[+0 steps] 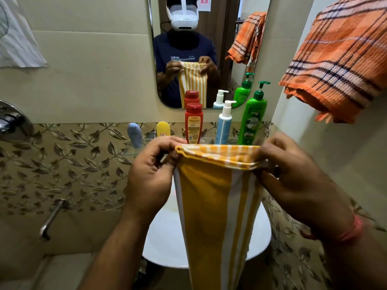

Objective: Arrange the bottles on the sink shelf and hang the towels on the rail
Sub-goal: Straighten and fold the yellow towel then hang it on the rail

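Left hand [149, 176] and right hand [293, 178] pinching top corners of yellow striped towel [213, 195] above white sink [163, 237]; orange checked towel [339, 59] hung at right; five bottles standing on glass shelf [130, 149]

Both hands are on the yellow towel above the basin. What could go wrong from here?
1. The left hand and right hand pinch only the top edge of the yellow striped towel; a slip could drop it into the basin.
2. Swinging it toward the orange checked towel could topple the green pump bottle.
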### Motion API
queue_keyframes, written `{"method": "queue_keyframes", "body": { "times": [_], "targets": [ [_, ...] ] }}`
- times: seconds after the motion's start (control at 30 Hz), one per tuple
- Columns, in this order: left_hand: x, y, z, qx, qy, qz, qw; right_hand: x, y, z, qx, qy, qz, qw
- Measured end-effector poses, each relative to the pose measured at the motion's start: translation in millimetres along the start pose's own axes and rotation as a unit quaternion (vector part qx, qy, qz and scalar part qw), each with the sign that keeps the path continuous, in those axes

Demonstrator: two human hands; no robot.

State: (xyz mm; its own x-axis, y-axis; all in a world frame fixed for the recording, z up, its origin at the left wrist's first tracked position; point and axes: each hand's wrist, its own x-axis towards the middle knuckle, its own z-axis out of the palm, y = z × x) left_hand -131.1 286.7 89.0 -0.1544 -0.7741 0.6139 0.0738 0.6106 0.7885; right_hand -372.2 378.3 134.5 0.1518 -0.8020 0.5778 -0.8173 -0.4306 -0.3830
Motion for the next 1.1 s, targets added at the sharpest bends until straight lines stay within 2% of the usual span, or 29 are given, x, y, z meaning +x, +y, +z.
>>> {"method": "queue_keyframes", "body": {
  "times": [0.1,0.17,0.23,0.27,0.3,0.33,0.37,0.4,0.43,0.47,0.5,0.53,0.57,0.6,0.67,0.77,0.83,0.87,0.93,1.03,1.1],
  "targets": [
    [9.5,2.7,1.1,-0.017,0.040,-0.009,0.999,3.7,-0.9,-2.9,0.080,0.028,0.041,0.996],
    [14.6,4.4,0.9,-0.010,0.049,-0.003,0.999,7.0,0.4,-8.5,0.164,0.015,0.076,0.983],
    [17.7,8.0,3.8,0.012,0.038,0.004,0.999,15.8,6.5,-22.3,0.217,-0.078,0.095,0.968],
    [23.0,13.4,6.4,0.009,0.033,0.002,0.999,25.7,9.1,-31.8,0.239,-0.132,0.082,0.959],
    [33.4,19.5,8.7,-0.014,0.040,-0.001,0.999,37.4,11.7,-40.4,0.277,-0.154,0.053,0.947],
    [45.8,23.9,9.6,-0.065,0.046,-0.009,0.997,47.0,15.6,-47.4,0.336,-0.120,0.029,0.934],
    [59.7,27.4,8.2,-0.134,0.037,-0.018,0.990,56.4,16.7,-51.5,0.416,-0.053,0.009,0.908],
    [72.3,28.5,6.2,-0.197,0.004,-0.031,0.980,58.0,21.5,-47.6,0.486,-0.004,0.012,0.874],
    [75.6,27.3,4.0,-0.220,-0.051,-0.062,0.972,52.3,28.6,-37.7,0.537,0.008,0.050,0.842],
    [67.3,23.2,1.5,-0.205,-0.117,-0.115,0.965,36.9,33.6,-21.5,0.539,0.015,0.127,0.832],
    [52.0,16.1,0.9,-0.164,-0.164,-0.188,0.954,16.8,37.8,-0.8,0.495,0.009,0.218,0.841],
    [29.7,8.8,5.1,-0.116,-0.198,-0.260,0.938,-5.1,35.6,18.7,0.426,-0.044,0.271,0.862],
    [7.3,-1.4,10.7,-0.085,-0.225,-0.304,0.922,-23.9,36.2,37.3,0.388,-0.101,0.292,0.868],
    [-13.6,-13.3,16.0,-0.088,-0.239,-0.331,0.909,-37.1,38.3,53.8,0.392,-0.111,0.307,0.860],
    [-40.7,-33.5,25.3,-0.159,-0.234,-0.359,0.889,-47.9,38.4,68.8,0.429,-0.068,0.321,0.842],
    [-39.2,-40.0,28.5,-0.250,-0.159,-0.367,0.882,-38.0,26.8,65.8,0.519,0.022,0.327,0.790],
    [-31.5,-35.8,30.9,-0.296,-0.132,-0.368,0.872,-33.0,20.9,63.0,0.540,0.046,0.334,0.771],
    [-29.2,-31.1,33.0,-0.304,-0.121,-0.370,0.869,-30.7,18.6,61.2,0.538,0.056,0.334,0.772],
    [-26.5,-25.8,37.4,-0.252,-0.096,-0.366,0.891,-26.4,15.2,59.0,0.511,0.078,0.335,0.788],
    [-24.6,-18.7,42.0,-0.083,-0.073,-0.348,0.931,-24.9,10.8,55.1,0.415,0.106,0.314,0.847],
    [-25.3,-21.0,43.4,-0.011,-0.049,-0.362,0.931,-24.8,7.3,51.8,0.355,0.110,0.289,0.882]
  ]
}}
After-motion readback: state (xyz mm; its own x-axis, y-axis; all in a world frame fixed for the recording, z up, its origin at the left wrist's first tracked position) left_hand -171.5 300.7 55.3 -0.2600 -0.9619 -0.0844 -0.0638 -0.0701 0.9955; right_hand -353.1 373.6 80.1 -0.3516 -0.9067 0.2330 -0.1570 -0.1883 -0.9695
